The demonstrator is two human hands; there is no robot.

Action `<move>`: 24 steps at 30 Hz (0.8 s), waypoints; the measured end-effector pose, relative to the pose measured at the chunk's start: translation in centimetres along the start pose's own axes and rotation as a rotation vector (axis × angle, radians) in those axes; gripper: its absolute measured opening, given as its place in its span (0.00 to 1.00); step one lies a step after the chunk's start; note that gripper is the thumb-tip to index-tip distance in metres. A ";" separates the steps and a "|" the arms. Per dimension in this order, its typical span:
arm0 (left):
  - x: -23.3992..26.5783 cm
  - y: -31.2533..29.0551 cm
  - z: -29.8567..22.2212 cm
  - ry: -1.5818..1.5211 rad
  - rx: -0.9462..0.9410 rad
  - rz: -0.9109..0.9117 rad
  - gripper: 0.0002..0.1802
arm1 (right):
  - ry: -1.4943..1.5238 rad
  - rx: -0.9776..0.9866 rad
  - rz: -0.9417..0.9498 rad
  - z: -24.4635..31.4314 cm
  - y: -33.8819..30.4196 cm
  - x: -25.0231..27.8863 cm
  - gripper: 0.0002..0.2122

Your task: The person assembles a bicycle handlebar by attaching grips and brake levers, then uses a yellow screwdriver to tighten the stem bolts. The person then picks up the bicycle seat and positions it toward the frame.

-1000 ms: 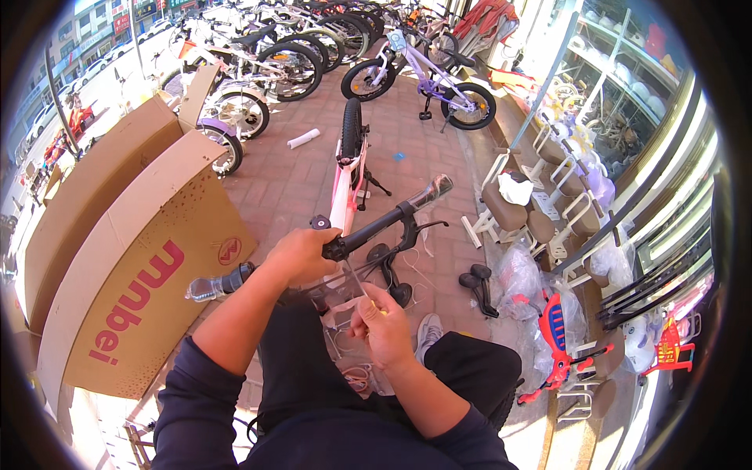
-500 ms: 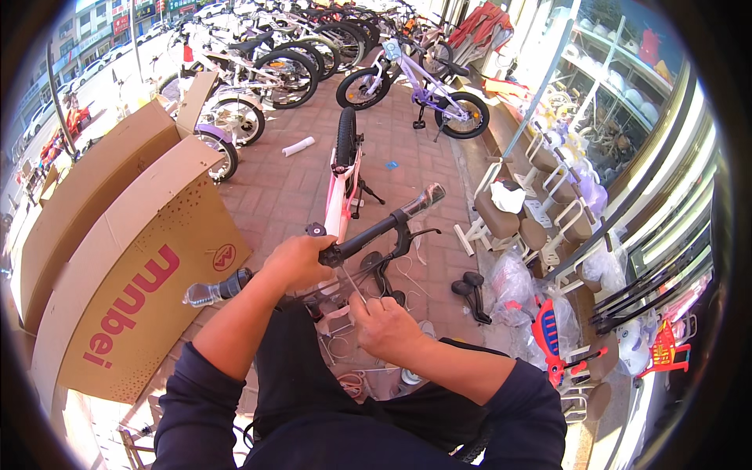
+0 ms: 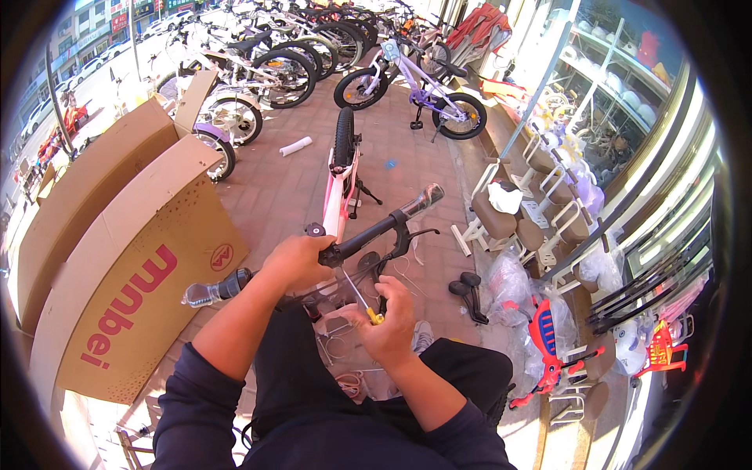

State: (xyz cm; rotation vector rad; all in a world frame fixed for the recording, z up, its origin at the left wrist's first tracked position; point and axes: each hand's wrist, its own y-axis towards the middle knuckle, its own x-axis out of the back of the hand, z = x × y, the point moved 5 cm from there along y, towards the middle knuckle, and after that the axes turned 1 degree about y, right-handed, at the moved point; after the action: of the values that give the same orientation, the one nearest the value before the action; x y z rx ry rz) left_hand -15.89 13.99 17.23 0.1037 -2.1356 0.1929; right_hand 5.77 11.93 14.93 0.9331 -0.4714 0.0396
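And there, the right hand (image 3: 389, 325) uncurls from its fist, fingers spread loosely about the yellow-handled screwdriver (image 3: 376, 317), which slants up toward the handlebar (image 3: 374, 230). The left hand (image 3: 296, 265) clasps that near its middle; looks like a regrip, screwing unfinished.

Strong daylight floods the scene. The street (image 3: 106, 74) in the upper left burns out toward white, as does the ground (image 3: 82, 427) at lower left. Mid-frame, the paving (image 3: 442, 176) keeps an even, softer shade. The dark trousers (image 3: 294, 356) lose most detail. Pale reflections veil the window glass (image 3: 615, 98) at upper right, and clear plastic (image 3: 507, 282) glints below it. The screwdriver (image 3: 375, 315) reads fairly crisp. Fisheye curvature bows the cardboard box (image 3: 149, 290); black vignetting swallows the corners.
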 end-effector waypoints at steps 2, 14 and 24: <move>0.5 -0.4 0.8 -0.012 -0.002 -0.009 0.39 | -0.170 0.370 0.065 0.6 0.6 -0.1 0.16; -0.5 -0.2 0.4 -0.043 0.028 0.023 0.29 | -0.767 1.044 0.636 -0.8 0.9 -0.4 0.17; 0.1 -0.2 -0.6 -0.004 0.000 0.015 0.29 | 0.748 -0.893 0.486 -4.4 -2.0 -1.7 0.20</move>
State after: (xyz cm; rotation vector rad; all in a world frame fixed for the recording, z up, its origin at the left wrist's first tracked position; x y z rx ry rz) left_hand -15.41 13.93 17.63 0.0882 -2.1405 0.2022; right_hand 6.40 14.42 10.53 -0.1213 0.0244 0.5551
